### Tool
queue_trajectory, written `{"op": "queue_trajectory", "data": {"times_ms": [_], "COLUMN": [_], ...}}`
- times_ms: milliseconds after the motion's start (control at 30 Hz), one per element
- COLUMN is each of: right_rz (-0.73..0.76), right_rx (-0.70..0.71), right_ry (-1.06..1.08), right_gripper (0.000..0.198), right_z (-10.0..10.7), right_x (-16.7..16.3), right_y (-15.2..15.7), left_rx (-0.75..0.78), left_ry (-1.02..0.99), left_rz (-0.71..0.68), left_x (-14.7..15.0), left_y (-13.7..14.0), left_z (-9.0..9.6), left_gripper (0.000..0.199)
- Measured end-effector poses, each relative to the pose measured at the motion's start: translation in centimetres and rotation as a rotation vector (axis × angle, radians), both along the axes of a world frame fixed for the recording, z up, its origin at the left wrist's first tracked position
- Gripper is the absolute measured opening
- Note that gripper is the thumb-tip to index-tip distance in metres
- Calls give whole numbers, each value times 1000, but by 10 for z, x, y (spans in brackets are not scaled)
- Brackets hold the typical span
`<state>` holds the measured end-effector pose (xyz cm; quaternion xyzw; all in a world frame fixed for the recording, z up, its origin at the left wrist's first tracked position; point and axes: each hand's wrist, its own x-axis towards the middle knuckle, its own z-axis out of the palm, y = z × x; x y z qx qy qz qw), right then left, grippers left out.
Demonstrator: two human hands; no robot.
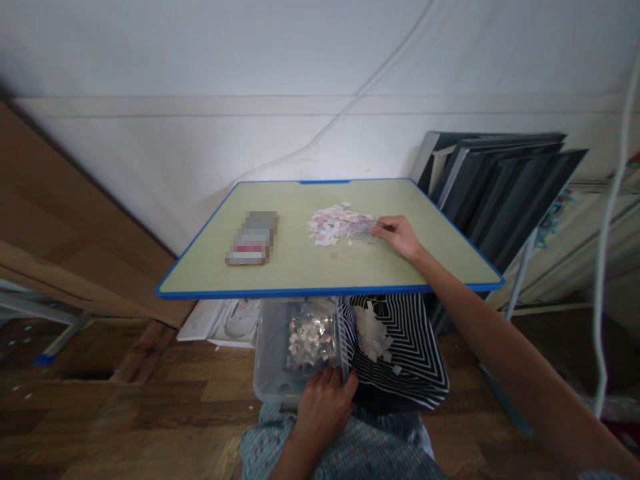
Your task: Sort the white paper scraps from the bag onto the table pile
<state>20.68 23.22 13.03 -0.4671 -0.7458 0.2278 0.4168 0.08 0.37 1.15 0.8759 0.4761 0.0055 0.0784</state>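
A loose heap of small white and pinkish paper scraps lies on the pale yellow tabletop, which has a blue edge. At the heap's right side is my right hand, its thumb and fingers pinched together. Something greyish and blurred shows at the fingertips; I cannot make out what it is. Below the table, my left hand grips the near right rim of a clear plastic bin. Inside the bin sits a clear plastic bag of small scraps.
A pixelated phone-shaped object lies on the table's left. Right of the bin, a black-and-white striped box holds pale scraps. Dark flat panels lean at the right wall. A large cardboard piece stands left.
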Motion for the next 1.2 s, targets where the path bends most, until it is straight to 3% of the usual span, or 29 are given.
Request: {"op": "queue_trajectory", "data": {"times_ms": [300, 633, 733, 900, 1200], "right_rz": [-31, 253, 290, 218, 413], "right_rx": [-19, -56, -71, -71, -87], "right_ry": [-168, -173, -155, -170, -218], "right_gripper": [28, 28, 29, 29, 33], "right_z": [-10, -13, -12, -9, -11], "right_x": [-31, -95, -97, -88, -90], "right_y": [-26, -39, -41, -39, -42], "left_rx": [35, 61, 61, 58, 78], "left_ry": [-19, -54, -53, -50, -45], "left_rz": [-1, 1, 4, -3, -1], "left_x": [-1, -1, 0, 0, 0], "left_y": [-1, -1, -1, -1, -1], "left_z": [-5, -9, -8, -7, -7], "left_gripper": [36, 35, 34, 31, 33]}}
